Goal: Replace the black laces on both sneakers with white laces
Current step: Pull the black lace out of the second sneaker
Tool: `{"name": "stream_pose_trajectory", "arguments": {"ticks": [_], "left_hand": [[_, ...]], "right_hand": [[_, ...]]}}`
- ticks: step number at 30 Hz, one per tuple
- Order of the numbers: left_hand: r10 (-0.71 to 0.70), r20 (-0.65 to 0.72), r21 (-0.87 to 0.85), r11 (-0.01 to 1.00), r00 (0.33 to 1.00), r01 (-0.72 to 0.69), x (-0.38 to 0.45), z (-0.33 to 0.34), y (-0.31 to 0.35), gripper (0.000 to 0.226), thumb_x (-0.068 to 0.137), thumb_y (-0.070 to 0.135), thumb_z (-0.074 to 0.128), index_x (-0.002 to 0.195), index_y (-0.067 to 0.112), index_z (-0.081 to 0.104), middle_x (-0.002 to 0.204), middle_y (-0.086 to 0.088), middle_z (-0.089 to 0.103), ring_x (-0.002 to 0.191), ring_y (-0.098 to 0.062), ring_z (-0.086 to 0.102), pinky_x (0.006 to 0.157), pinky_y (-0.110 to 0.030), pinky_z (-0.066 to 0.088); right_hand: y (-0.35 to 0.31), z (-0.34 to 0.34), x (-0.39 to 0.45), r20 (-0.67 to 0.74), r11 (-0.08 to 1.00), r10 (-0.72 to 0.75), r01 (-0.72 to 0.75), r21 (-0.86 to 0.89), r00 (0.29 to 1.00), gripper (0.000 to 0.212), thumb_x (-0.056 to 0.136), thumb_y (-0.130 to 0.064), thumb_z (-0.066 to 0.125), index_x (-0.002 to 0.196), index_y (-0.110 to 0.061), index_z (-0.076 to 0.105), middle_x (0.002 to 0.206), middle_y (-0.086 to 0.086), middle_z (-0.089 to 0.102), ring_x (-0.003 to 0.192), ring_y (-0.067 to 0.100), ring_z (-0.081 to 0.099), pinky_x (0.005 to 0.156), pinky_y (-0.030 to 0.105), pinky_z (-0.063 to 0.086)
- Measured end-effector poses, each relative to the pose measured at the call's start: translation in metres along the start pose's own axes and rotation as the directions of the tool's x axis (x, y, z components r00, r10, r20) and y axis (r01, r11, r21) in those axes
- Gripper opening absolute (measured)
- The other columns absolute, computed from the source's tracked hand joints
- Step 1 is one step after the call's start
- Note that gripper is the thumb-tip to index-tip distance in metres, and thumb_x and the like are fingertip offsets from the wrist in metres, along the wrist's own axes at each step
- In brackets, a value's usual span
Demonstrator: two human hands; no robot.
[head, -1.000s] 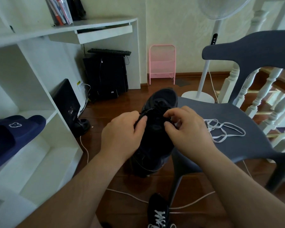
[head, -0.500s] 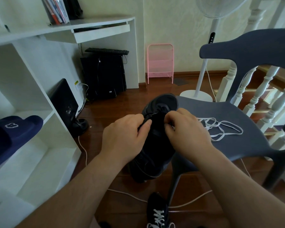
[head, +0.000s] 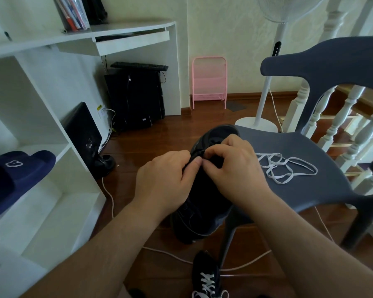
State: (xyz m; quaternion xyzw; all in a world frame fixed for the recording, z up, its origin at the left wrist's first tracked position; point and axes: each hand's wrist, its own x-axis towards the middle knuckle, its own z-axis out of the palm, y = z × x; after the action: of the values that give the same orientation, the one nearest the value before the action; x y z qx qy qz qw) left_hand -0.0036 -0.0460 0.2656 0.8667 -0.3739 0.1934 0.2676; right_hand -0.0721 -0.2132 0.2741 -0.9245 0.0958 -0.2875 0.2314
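Note:
A black sneaker [head: 202, 207] is held up in front of me, toe pointing away, its toe near the front left corner of the grey chair seat [head: 299, 190]. My left hand [head: 166, 181] and my right hand [head: 235, 168] meet over its lacing area, fingertips pinching the black lace [head: 195, 157] close together. A loose white lace [head: 286, 166] lies coiled on the seat, right of my right hand. A second black sneaker [head: 205, 276], laced in white, stands on the floor at the bottom edge.
A white shelf unit [head: 52, 168] with a navy slipper [head: 13, 175] fills the left. A white cable [head: 166, 252] runs across the wooden floor. A fan stand [head: 256, 123], pink rack [head: 209, 82] and stair balusters [head: 342, 117] stand behind the chair.
My two hands have drawn closer until the fingertips meet over the laces. The sneaker has tilted and shifted slightly; the view has dipped a little.

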Motion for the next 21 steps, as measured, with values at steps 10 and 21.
{"name": "stream_pose_trajectory", "arguments": {"ticks": [10, 21], "left_hand": [[-0.118, -0.050, -0.060, 0.992, 0.992, 0.115, 0.007, -0.006, -0.016, 0.049, 0.108, 0.052, 0.042, 0.066, 0.028, 0.034, 0.058, 0.007, 0.041, 0.053, -0.008, 0.044, 0.051, -0.028, 0.025], [-0.062, 0.027, -0.035, 0.997, 0.998, 0.063, 0.003, 0.000, -0.003, 0.047, 0.107, 0.055, 0.037, 0.067, 0.030, 0.039, 0.061, 0.008, 0.045, 0.055, -0.007, 0.045, 0.050, -0.030, 0.025]], "right_hand": [[0.030, -0.021, 0.015, -0.104, 0.922, 0.356, -0.330, 0.204, 0.929, 0.016, 0.086, -0.026, 0.064, 0.070, -0.024, 0.066, 0.073, -0.008, 0.065, 0.070, 0.009, 0.060, 0.070, 0.040, 0.056], [-0.008, 0.005, 0.000, 0.062, 0.998, -0.021, 0.025, -0.053, 0.998, 0.028, 0.095, -0.047, 0.060, 0.117, -0.035, 0.071, 0.099, -0.008, 0.045, 0.099, 0.017, 0.042, 0.085, 0.037, 0.046]]}}
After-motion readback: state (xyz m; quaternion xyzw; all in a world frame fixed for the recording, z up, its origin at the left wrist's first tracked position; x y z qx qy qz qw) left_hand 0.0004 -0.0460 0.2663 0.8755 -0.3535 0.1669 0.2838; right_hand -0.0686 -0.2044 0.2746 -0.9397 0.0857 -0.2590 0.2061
